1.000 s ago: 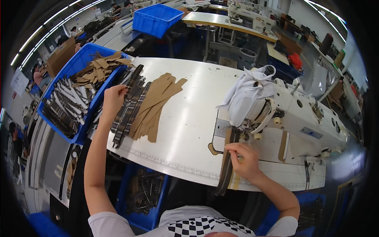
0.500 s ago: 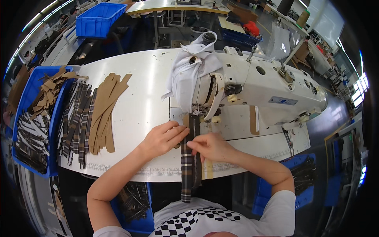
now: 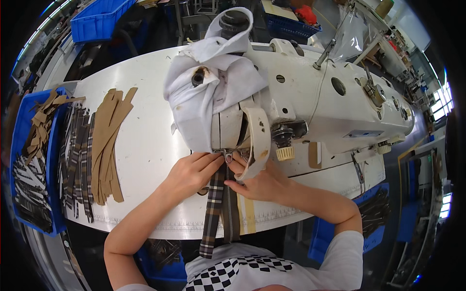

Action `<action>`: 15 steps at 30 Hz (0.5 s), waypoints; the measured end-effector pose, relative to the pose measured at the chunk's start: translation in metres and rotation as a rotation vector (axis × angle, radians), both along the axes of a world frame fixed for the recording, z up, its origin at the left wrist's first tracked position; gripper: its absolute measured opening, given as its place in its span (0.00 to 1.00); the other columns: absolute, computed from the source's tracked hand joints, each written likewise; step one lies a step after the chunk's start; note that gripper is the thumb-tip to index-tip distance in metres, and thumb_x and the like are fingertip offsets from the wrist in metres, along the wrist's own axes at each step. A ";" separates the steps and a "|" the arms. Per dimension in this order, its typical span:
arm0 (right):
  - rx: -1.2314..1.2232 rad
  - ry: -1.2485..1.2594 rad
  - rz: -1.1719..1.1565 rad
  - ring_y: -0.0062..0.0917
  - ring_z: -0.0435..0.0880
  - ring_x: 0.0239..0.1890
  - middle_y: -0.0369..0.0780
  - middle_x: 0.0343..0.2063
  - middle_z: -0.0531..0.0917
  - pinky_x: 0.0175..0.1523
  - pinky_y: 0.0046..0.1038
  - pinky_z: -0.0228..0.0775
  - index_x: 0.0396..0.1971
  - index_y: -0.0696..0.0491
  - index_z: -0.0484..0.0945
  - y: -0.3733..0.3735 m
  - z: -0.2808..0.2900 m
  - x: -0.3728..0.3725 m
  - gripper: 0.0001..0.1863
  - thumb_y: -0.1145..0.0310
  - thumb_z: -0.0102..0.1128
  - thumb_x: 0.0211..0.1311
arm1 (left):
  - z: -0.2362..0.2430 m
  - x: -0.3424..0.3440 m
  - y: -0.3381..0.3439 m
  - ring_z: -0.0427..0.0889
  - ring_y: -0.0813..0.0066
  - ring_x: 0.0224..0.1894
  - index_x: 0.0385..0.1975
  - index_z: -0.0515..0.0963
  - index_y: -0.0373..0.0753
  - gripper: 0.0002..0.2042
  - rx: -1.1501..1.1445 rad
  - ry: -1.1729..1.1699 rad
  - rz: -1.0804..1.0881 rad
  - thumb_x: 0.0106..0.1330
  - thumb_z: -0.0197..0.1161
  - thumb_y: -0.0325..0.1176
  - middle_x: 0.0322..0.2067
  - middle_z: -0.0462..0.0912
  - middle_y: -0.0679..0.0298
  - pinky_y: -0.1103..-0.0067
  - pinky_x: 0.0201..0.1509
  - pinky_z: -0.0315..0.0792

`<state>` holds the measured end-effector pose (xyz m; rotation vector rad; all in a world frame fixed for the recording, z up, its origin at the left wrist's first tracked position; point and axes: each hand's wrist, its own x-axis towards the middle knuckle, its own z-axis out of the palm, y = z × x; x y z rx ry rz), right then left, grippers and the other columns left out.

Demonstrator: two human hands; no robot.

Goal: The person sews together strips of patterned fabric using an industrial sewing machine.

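A long zipper (image 3: 230, 213) with dark tape runs from the sewing machine (image 3: 340, 111) toward me and hangs over the table's near edge. Against its left side lies a plaid fabric strip (image 3: 212, 218), its lower end angled leftward. My left hand (image 3: 190, 173) is closed on the upper part of the strip, fingers together close to the presser foot area. My right hand (image 3: 262, 182) grips the zipper from the right, thumb toward me; the machine's white guard (image 3: 257, 143) hides part of its fingers. The needle is hidden by the machine head.
Brown strips (image 3: 109, 145) and more plaid strips (image 3: 80, 160) lie left on the white table (image 3: 145, 126). Beyond them stands a blue bin (image 3: 58, 208) of strips. White cloth (image 3: 208, 92) wraps the machine head. Another blue bin (image 3: 320, 237) sits low at right.
Both hands have moved forward to the machine head, the right one partly behind the guard. The plaid strip's lower end has swung left, away from the zipper. The view has moved closer.
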<state>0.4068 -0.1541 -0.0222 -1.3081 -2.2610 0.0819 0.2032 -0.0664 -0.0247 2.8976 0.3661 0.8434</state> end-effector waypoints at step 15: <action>-0.009 0.031 0.001 0.34 0.80 0.32 0.41 0.28 0.79 0.41 0.35 0.72 0.28 0.55 0.80 -0.002 -0.009 0.002 0.12 0.62 0.67 0.50 | -0.012 -0.002 -0.004 0.78 0.71 0.25 0.39 0.82 0.34 0.17 -0.052 0.004 0.071 0.44 0.62 0.24 0.22 0.74 0.65 0.77 0.26 0.73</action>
